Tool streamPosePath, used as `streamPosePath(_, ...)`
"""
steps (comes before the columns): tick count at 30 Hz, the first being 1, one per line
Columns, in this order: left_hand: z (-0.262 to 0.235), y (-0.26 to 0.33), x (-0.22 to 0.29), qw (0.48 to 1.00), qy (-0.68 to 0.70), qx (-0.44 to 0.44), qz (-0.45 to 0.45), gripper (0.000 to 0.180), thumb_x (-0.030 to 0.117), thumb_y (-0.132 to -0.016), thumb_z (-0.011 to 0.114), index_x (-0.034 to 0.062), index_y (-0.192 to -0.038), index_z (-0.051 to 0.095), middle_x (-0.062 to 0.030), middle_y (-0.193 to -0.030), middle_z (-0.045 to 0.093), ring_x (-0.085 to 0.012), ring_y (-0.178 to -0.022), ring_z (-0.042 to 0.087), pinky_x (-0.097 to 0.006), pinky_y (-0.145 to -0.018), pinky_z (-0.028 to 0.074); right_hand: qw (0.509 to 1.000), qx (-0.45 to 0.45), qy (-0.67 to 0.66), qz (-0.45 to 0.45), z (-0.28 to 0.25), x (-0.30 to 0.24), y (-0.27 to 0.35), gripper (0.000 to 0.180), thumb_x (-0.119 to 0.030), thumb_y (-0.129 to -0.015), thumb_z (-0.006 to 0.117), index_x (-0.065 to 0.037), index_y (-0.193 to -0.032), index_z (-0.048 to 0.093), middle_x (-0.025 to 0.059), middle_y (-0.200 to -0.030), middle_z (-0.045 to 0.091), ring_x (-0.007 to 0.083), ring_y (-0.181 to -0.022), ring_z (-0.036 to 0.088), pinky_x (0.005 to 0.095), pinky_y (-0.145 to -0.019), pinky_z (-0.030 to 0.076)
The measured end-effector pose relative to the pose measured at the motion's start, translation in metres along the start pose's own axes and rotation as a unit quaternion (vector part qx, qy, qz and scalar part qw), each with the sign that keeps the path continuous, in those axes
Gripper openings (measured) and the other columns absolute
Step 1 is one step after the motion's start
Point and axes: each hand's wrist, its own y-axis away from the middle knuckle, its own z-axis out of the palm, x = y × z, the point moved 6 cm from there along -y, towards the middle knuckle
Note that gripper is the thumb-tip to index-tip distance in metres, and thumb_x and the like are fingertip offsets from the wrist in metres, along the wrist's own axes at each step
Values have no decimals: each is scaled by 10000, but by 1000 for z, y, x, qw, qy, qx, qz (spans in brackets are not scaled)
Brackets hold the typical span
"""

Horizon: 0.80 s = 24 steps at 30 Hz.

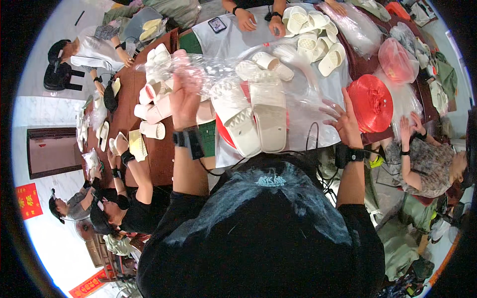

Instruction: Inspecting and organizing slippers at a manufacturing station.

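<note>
A pair of cream slippers [271,116] lies side by side in front of me, toes away, over something red [223,131] that is mostly hidden. My left hand [185,102] is raised left of the pair, beside crumpled clear plastic [203,67]. Motion smears its fingers, so I cannot see whether they grip the plastic. My right hand [344,121] is open with its fingers spread, above the clear plastic bags [313,116] right of the slippers. It touches no slipper. A large red roll of plastic strip [370,103] sits just beyond it.
More cream slippers [332,59] are piled at the far right, and cream and pinkish ones [156,107] at the left. A co-worker's hands [258,22] rest across the table near a phone [217,25]. Other people work at both sides. Cables [323,171] hang near my right forearm.
</note>
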Motion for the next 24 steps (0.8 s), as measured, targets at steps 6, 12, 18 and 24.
streamPosePath(6,-27,-16,-34,987,-15,162,14,321,288,-1030,439,70,-1217,582,-111,-1258,613,-281,-1185,546,-515,-1101,360,998,-11,8,-57,50,-27,12,914,-245,-845,682,-143,-1557,118,245,-1268,580,287,-1047,646,279,-766,528)
streamPosePath(12,-16,-19,-52,992,20,121,-5,290,287,-1022,465,129,-1252,544,-131,-1283,575,-262,-1189,542,-556,-1088,359,989,147,-5,-30,19,-8,27,523,-84,-907,604,-65,-1407,453,114,-993,683,149,-797,648,226,-609,450)
streamPosePath(18,-17,-17,-58,989,-15,145,-9,267,294,-999,520,147,-1220,545,-123,-1253,564,-257,-1149,554,-537,-1072,387,974,218,-13,-57,0,9,41,339,-20,-896,605,-19,-1234,579,35,-916,644,89,-770,599,210,-637,463)
streamPosePath(24,-18,-17,-60,988,-82,131,-14,217,256,-979,578,130,-1154,553,-86,-1137,603,-238,-1117,559,-502,-1042,416,958,287,-5,-18,-12,17,65,323,-17,-887,597,-40,-1209,584,30,-897,638,92,-766,602,211,-677,484)
